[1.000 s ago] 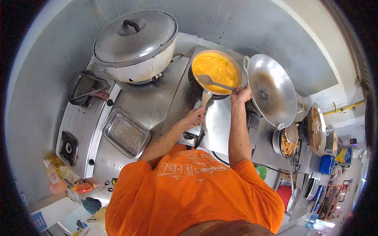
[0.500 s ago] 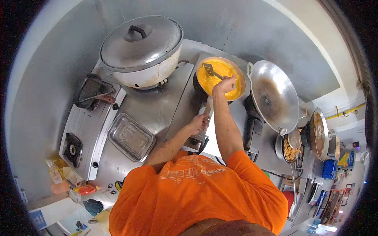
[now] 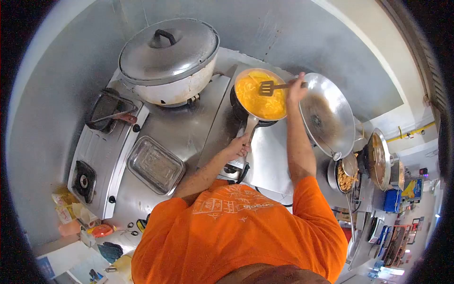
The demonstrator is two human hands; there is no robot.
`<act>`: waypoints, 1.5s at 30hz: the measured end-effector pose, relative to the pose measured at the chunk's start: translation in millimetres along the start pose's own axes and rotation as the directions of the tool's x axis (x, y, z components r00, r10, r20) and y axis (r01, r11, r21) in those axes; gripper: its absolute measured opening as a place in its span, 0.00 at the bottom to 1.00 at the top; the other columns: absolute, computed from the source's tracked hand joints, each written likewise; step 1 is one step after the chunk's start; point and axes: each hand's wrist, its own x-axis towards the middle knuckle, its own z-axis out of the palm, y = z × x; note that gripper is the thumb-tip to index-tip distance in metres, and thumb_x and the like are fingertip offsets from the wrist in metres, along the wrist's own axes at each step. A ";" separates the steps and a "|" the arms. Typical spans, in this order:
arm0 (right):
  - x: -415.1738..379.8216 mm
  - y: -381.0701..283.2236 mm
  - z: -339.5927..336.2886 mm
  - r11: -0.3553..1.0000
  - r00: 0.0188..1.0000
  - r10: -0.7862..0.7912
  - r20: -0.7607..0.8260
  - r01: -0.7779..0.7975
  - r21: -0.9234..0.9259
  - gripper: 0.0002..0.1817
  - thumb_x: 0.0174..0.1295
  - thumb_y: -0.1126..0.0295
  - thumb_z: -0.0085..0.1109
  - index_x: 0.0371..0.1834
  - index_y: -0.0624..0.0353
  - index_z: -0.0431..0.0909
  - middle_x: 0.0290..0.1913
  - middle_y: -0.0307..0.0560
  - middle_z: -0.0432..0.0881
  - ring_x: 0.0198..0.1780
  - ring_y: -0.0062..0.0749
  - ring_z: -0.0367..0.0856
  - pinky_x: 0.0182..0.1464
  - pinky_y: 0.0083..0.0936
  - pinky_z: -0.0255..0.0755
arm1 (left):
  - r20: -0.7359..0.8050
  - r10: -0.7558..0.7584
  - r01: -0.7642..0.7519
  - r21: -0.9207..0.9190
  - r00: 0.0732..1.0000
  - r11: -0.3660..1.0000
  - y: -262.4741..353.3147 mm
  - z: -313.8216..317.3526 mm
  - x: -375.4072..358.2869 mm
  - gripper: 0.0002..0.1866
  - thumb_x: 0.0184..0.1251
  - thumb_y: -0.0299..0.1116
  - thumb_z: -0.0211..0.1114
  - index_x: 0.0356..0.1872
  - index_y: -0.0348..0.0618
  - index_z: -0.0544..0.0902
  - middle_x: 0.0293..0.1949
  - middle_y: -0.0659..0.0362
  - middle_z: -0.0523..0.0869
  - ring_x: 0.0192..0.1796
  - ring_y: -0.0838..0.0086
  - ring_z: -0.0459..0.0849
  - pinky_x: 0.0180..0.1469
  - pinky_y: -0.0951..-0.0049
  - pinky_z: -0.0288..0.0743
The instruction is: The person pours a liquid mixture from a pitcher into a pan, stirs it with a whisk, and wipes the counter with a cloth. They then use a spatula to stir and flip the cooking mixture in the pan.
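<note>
A round frying pan [image 3: 251, 122] holds yellow egg [image 3: 250, 97] with soft folds and liquid parts, over a burner on the steel counter. My left hand [image 3: 240, 146] is closed around the pan's handle, at its near end. My right hand [image 3: 297, 89] grips the dark handle of a slotted spatula [image 3: 266, 88] just beyond the pan's right rim. The spatula's flat head is over the egg; whether it touches the egg I cannot tell.
A large lidded pot [image 3: 168, 54] stands at the upper left. Below it are a glass dish [image 3: 156, 165] and a white gas stove [image 3: 101, 158]. At the right are a big wok [image 3: 328, 113], a pan of browned food [image 3: 346, 179] and another wok [image 3: 379, 158].
My right hand has moved right, from above the egg to beyond the pan's right rim. The spatula head has shifted right and turned sideways. My left hand stays on the handle.
</note>
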 end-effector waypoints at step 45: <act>-13.7 67.3 1.6 0.971 0.992 0.021 0.123 0.009 -0.240 0.15 0.58 0.68 0.48 0.18 0.66 0.72 0.18 0.40 0.72 0.22 0.24 0.69 0.27 0.27 0.62 | 0.007 -0.041 0.041 -0.030 0.999 0.999 -0.2 0.0 0.0 0.16 0.68 0.50 0.54 0.39 0.47 0.71 0.23 0.68 0.67 0.20 0.86 0.60 0.17 0.88 0.50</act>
